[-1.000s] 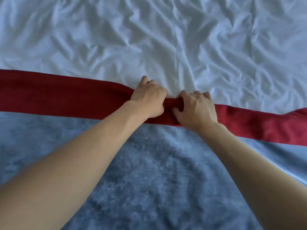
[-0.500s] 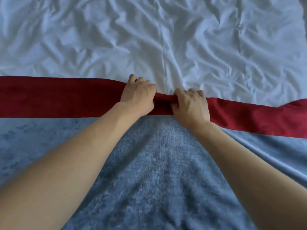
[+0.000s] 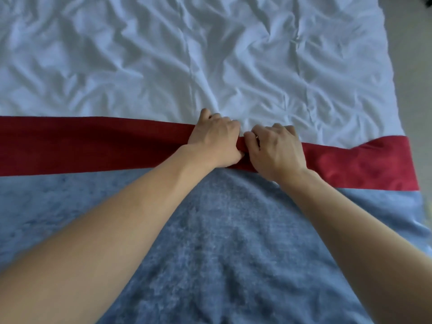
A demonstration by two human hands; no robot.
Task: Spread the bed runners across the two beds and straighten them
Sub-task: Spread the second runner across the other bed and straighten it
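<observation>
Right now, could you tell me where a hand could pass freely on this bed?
The white sheet beyond the red runner is bare. Crowded mid-runner, where left hand and right hand grip it.

Both bare forearms are reaching out forward from the bottom corners, angling in toward each other so the hands are ending up almost touching in the middle. The left hand (image 3: 215, 141) is lying knuckles up, fingers curled down and under, thumb tucked toward the other hand, gripping a red runner (image 3: 93, 146). The right hand (image 3: 275, 149) is doing pretty much the same thing just beside it, fingers curled over and pinching the same cloth. Both wrists are sitting low and fairly straight, backs of the hands facing the camera.
</observation>
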